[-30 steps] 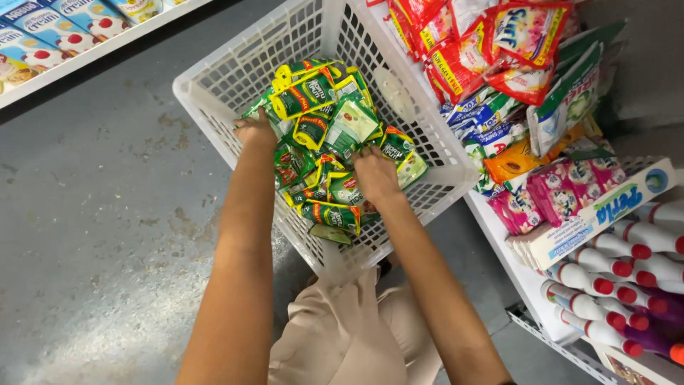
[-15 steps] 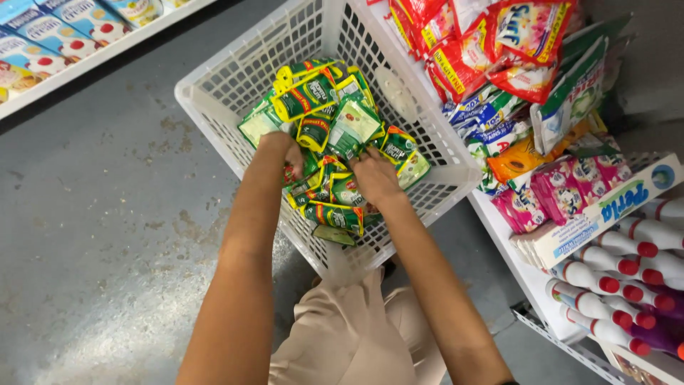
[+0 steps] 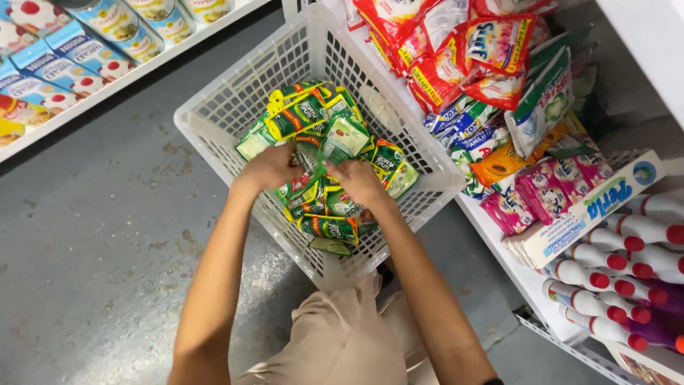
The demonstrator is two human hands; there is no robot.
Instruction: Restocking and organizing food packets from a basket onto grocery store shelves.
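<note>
Hands — two, left hand point(image 3: 269, 168), right hand point(image 3: 360, 180) — gripping green sachets point(image 3: 324, 153), one basket point(image 3: 214, 121).

green sachets point(image 3: 324, 175), heaped in white basket point(image 3: 228, 117)

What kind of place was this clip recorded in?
Most likely a small shop aisle: hanging sachet strips over a low shelf of white bottles, and both hands in a white basket of green packets.

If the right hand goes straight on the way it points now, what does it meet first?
The right hand points up and left in the picture, into the green sachets in the white basket. It already touches them, so they come first; past them would probably be the far basket wall.
</note>
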